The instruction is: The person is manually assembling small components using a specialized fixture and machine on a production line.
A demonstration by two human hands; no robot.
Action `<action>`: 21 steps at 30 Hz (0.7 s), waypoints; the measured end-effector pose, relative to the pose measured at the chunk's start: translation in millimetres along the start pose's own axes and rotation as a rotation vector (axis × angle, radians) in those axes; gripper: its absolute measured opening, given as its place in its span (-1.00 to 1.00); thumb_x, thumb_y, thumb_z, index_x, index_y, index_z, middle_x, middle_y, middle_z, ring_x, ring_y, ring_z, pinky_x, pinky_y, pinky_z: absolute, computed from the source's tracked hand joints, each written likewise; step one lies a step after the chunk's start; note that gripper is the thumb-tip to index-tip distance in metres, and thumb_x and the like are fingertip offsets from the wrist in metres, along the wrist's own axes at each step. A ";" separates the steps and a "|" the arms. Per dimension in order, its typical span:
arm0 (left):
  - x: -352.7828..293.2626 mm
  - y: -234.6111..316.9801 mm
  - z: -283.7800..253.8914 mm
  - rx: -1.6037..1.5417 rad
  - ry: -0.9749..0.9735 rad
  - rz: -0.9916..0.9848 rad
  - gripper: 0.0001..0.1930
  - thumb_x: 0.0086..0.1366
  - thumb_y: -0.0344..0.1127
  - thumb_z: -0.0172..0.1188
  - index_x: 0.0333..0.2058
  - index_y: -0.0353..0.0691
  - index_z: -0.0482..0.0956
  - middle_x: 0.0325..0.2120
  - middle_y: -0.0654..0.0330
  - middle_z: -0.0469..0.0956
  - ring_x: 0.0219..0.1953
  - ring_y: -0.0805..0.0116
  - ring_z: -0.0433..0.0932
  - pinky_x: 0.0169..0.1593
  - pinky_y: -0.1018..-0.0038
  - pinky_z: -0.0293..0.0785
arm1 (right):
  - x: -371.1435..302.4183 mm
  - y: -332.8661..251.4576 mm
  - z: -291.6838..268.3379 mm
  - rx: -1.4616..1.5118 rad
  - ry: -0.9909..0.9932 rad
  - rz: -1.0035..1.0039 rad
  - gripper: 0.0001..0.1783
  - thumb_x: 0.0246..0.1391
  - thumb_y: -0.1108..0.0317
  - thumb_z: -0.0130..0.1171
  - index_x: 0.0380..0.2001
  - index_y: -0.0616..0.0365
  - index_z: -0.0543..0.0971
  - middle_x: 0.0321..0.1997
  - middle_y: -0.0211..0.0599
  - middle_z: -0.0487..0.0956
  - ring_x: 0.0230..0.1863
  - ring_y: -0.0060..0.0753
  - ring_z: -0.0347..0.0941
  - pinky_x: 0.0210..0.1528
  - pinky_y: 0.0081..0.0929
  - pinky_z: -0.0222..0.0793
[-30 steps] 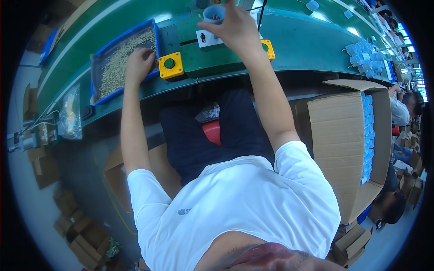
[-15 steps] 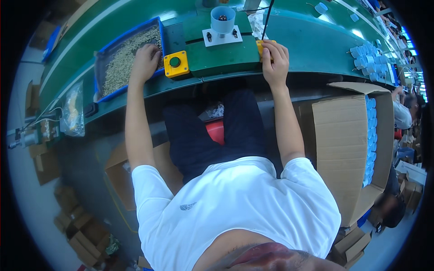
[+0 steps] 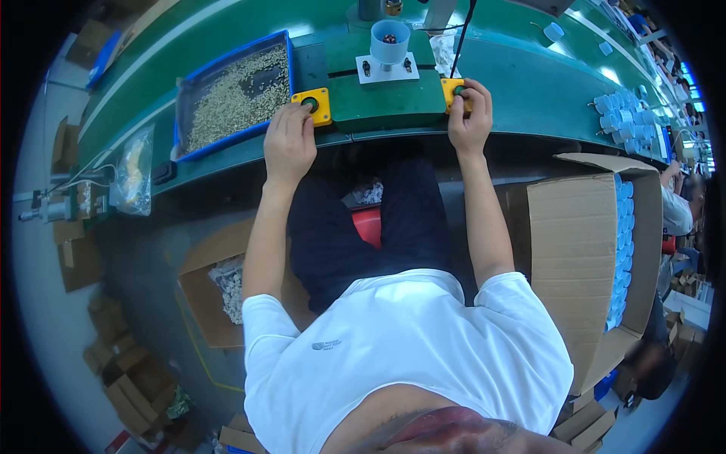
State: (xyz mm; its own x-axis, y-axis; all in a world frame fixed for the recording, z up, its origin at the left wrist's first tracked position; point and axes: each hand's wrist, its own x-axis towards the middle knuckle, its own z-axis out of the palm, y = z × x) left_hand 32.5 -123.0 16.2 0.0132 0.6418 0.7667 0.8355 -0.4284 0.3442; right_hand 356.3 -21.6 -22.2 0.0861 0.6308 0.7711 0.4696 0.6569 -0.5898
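My left hand (image 3: pixel 290 145) has its fingers stretched onto a yellow button box (image 3: pixel 323 113), with fingertips at the green button (image 3: pixel 309 104). At the other end of the green machine base (image 3: pixel 386 106), my right hand (image 3: pixel 472 121) rests its bent, parted fingers and thumb on a second yellow button box (image 3: pixel 448 85), partly covering its green button (image 3: pixel 458 91). Neither hand holds anything. Between them a light blue cup (image 3: pixel 389 47) stands upright on a white plate (image 3: pixel 407 69) fixed to the base. Small dark, brassy pieces (image 3: pixel 389 38) lie inside the cup.
A blue tray (image 3: pixel 181 125) of small pale metallic pieces (image 3: pixel 227 102) lies left. Metal machine parts (image 3: pixel 370 9) hang beyond the cup. Several blue cups (image 3: pixel 624 117) stand right on the bench; a carton (image 3: pixel 571 250) beside me holds more. A clear bag (image 3: pixel 134 178) hangs at left.
My left hand has left the tray and moved right onto the left button box. My right hand stays at its box, fingers now over the button. The view has shifted slightly.
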 end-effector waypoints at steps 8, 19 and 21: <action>51.9 -51.4 -35.1 0.096 -0.274 0.077 -0.91 0.36 -0.38 0.13 -0.26 -0.27 0.53 -0.31 -0.01 0.61 -0.09 -0.06 0.58 -0.05 0.12 0.49 | 17.7 20.2 -15.3 -0.096 -0.180 -0.072 -0.81 0.27 0.35 0.14 -0.22 0.27 0.60 0.06 -0.03 0.62 0.08 -0.02 0.54 0.14 -0.25 0.44; 32.2 -90.4 -18.7 0.194 -0.293 -0.533 -0.86 0.45 -0.29 0.06 -0.19 -0.22 0.49 -0.39 -0.15 0.62 -0.24 -0.26 0.59 -0.20 -0.08 0.46 | 21.5 15.2 -11.4 0.225 -0.289 0.345 -0.73 0.41 0.34 0.02 -0.11 0.31 0.62 -0.13 -0.24 0.67 -0.08 -0.44 0.53 0.06 -0.49 0.40; 31.5 -93.1 -19.8 0.194 -0.273 -0.527 -0.86 0.45 -0.29 0.06 -0.19 -0.23 0.49 -0.39 -0.16 0.62 -0.25 -0.26 0.59 -0.20 -0.08 0.46 | 22.8 13.9 -9.2 0.224 -0.279 0.325 -0.74 0.41 0.35 0.02 -0.12 0.31 0.62 -0.13 -0.24 0.67 -0.09 -0.45 0.53 0.04 -0.50 0.40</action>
State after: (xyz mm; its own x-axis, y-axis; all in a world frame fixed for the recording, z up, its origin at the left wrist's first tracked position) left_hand -55.8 -75.5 19.1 -0.3099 0.8857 0.3456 0.8519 0.0973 0.5146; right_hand 372.9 -1.9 -10.5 -0.0562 0.8845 0.4631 0.2544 0.4612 -0.8500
